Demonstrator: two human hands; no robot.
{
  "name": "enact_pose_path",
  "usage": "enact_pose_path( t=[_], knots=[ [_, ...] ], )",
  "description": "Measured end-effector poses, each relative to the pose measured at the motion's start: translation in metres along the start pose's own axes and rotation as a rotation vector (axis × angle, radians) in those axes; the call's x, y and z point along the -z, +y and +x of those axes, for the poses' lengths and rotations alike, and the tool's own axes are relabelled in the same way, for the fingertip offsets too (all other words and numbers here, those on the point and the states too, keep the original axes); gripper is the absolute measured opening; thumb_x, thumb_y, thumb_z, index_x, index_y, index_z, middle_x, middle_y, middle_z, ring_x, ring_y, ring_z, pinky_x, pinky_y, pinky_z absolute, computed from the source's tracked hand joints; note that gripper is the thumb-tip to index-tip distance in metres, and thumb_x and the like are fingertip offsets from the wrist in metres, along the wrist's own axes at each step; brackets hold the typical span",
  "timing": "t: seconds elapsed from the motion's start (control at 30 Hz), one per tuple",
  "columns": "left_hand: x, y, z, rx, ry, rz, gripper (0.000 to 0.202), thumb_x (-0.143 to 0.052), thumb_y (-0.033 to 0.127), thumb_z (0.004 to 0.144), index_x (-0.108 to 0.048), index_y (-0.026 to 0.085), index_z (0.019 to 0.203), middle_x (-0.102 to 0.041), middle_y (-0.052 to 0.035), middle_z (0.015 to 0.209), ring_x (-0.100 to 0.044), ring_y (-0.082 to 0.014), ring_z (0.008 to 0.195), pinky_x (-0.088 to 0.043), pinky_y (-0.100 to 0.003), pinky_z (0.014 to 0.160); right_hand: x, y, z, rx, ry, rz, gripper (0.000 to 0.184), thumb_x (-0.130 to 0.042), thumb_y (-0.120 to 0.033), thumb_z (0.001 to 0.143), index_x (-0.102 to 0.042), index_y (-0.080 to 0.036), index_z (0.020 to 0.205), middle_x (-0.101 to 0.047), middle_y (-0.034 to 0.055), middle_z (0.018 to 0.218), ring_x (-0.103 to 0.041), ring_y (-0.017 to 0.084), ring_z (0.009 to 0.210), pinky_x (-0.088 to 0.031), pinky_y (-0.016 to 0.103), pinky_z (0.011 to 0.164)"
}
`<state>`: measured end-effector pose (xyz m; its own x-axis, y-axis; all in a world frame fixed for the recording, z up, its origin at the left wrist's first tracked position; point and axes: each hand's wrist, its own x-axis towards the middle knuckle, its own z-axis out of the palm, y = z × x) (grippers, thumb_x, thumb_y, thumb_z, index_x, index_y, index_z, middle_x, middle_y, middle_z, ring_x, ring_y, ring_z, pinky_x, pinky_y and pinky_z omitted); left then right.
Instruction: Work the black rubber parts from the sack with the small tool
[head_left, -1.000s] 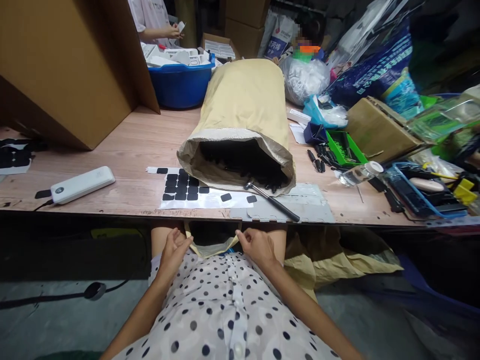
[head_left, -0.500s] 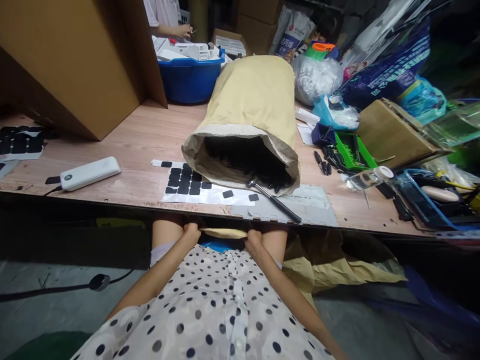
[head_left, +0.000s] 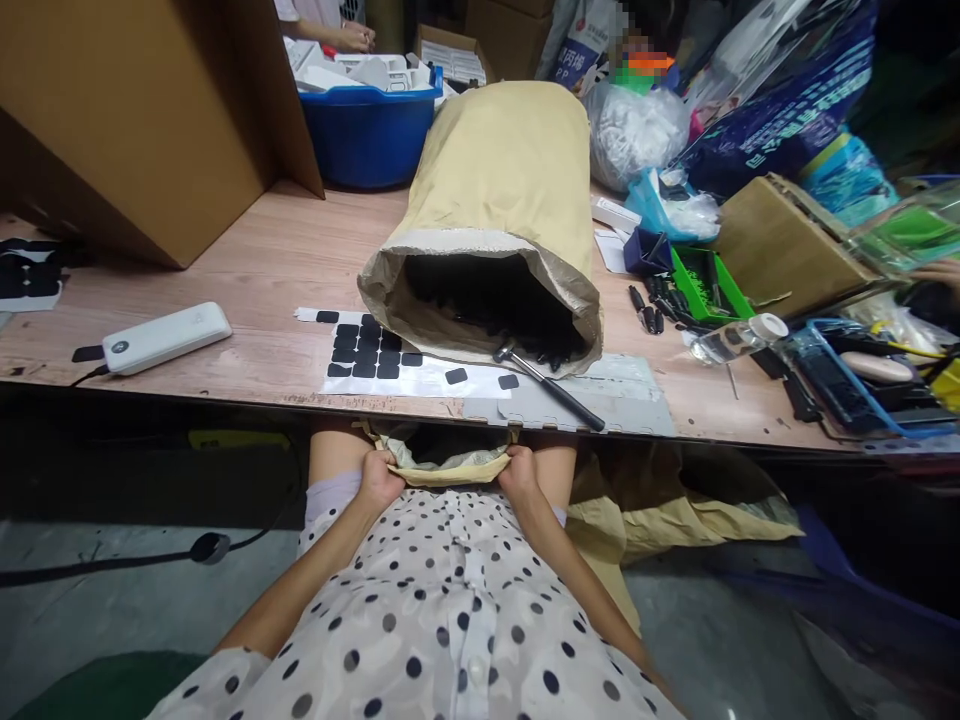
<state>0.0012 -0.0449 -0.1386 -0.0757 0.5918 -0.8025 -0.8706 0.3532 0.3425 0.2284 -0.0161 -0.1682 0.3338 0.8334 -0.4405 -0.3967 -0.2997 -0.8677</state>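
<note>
Between my knees, under the table's front edge, a yellow-brown woven sack (head_left: 450, 474) gapes with its pale lining showing. My left hand (head_left: 381, 478) grips its rim at the left corner, and my right hand (head_left: 518, 471) grips the rim at the right corner. What lies deeper inside is too dark to tell. On the table above, a larger yellow sack (head_left: 506, 150) rests on its side, its mouth toward me, with dark pieces inside. A hammer (head_left: 555, 392) leans with its head at that sack's lip. Black pads (head_left: 366, 350) stick to a white sheet beside it.
A white power bank (head_left: 166, 338) and a large cardboard box (head_left: 142, 110) are on the left. Behind stands a blue basin (head_left: 367, 140) of white parts, near another person's hands. A green tray (head_left: 705, 285), a clear bottle (head_left: 739, 338) and a blue-rimmed basket (head_left: 874, 385) sit right.
The sack between my knees has come up and toward me, and its mouth now shows open. Both my hands still hold its rim. My view has shifted slightly.
</note>
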Motion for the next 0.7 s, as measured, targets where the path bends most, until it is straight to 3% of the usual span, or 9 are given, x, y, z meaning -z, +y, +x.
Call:
enact_pose_path(
  t=[0.17, 0.37, 0.5, 0.6, 0.7],
  knots=[
    [0.0, 0.002, -0.011, -0.08, -0.066, -0.037, 0.021, -0.049, 0.01, 0.04, -0.048, 0.02, 0.058, -0.053, 0.0021, 0.052, -0.055, -0.0161, 0.048, -0.053, -0.031, 0.055, 0.014, -0.008, -0.031, -0.004, 0.006, -0.104, 0.015, -0.054, -0.022, 0.055, -0.052, -0.022, 0.07, -0.056, -0.0054, 0.064, -0.049, 0.01, 0.055, -0.042, 0.022, 0.052],
    [-0.007, -0.012, -0.006, -0.207, 0.064, 0.104, 0.016, -0.065, 0.02, 0.061, -0.055, 0.021, 0.072, -0.063, 0.002, 0.065, -0.066, -0.0173, 0.066, -0.054, -0.03, 0.067, 0.005, -0.018, -0.037, -0.015, -0.023, -0.424, 0.013, -0.054, -0.027, 0.056, -0.048, -0.024, 0.067, -0.052, -0.0064, 0.058, -0.044, 0.011, 0.053, -0.037, 0.023, 0.051],
    [-0.007, -0.015, 0.005, -0.283, 0.164, 0.235, 0.019, -0.066, 0.031, 0.065, -0.05, 0.022, 0.069, -0.056, 0.0057, 0.057, -0.058, -0.0129, 0.055, -0.048, -0.025, 0.058, -0.008, -0.024, -0.029, 0.037, -0.057, -0.575, 0.015, -0.059, -0.028, 0.058, -0.053, -0.024, 0.071, -0.057, -0.0049, 0.06, -0.049, 0.015, 0.06, -0.039, 0.026, 0.057],
    [-0.004, -0.014, 0.011, -0.287, 0.196, 0.291, 0.021, -0.065, 0.034, 0.065, -0.047, 0.022, 0.065, -0.048, 0.008, 0.05, -0.049, -0.0111, 0.048, -0.042, -0.023, 0.052, -0.016, -0.025, -0.028, 0.169, -0.128, -0.795, 0.015, -0.062, -0.033, 0.064, -0.057, -0.024, 0.075, -0.058, -0.0038, 0.062, -0.051, 0.017, 0.067, -0.038, 0.028, 0.063],
    [-0.002, -0.014, 0.016, -0.319, 0.225, 0.332, 0.022, -0.063, 0.035, 0.067, -0.045, 0.023, 0.064, -0.046, 0.0088, 0.049, -0.045, -0.0106, 0.047, -0.04, -0.023, 0.051, -0.025, -0.022, -0.028, 0.268, -0.17, -0.945, 0.019, -0.07, -0.037, 0.066, -0.055, -0.024, 0.068, -0.052, -0.0033, 0.059, -0.05, 0.018, 0.069, -0.033, 0.028, 0.065]
  ],
)
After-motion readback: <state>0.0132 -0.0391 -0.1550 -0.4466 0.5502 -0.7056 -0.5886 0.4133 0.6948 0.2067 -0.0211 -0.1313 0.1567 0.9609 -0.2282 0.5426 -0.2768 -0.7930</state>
